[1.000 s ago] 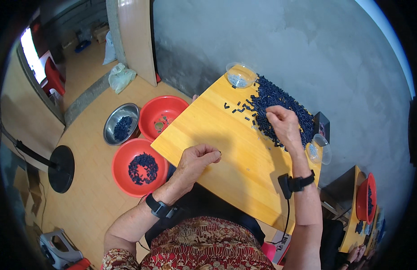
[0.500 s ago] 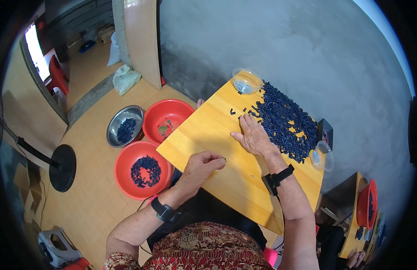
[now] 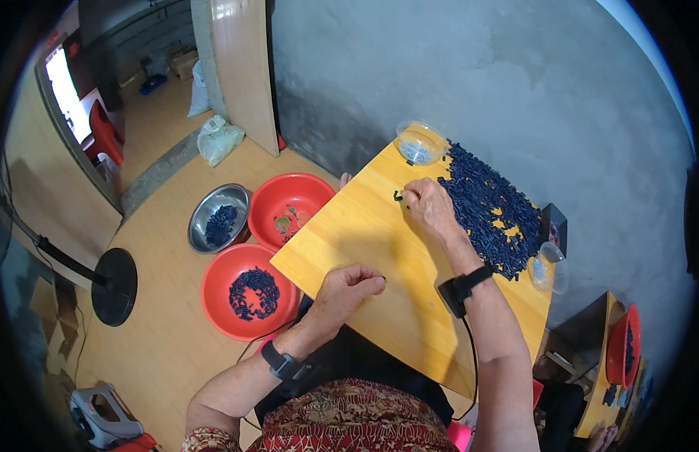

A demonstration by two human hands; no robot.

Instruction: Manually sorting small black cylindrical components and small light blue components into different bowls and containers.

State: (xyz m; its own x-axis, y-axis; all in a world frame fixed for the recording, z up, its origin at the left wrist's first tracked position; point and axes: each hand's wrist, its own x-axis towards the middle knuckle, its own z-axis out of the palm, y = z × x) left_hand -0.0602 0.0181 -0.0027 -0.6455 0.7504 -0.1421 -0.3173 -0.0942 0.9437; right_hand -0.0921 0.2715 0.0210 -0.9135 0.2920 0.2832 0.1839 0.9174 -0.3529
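Over the near part of the yellow wooden table, my left hand is closed in a pinch. A tiny dark end shows at its fingertips, apparently a small dark piece. My right hand is farther off, its fingers bent down to the tabletop and drawn together; what they hold, if anything, is hidden. Just left of those fingers lie a few short dark-blue pieces. Right of that hand spreads a large heap of short dark-blue tube-like pieces. Each of my wrists wears a black strap with a small device.
A clear bowl of small pale bits stands at the far corner, another clear tub at the right edge by a dark box. Left on the floor are two red basins and a steel bowl. Another person's hands show lower right.
My right hand has gone from flat, spread fingers to bent, gathered ones near the loose pieces. My left hand stays pinched. The whole view has shifted slightly.
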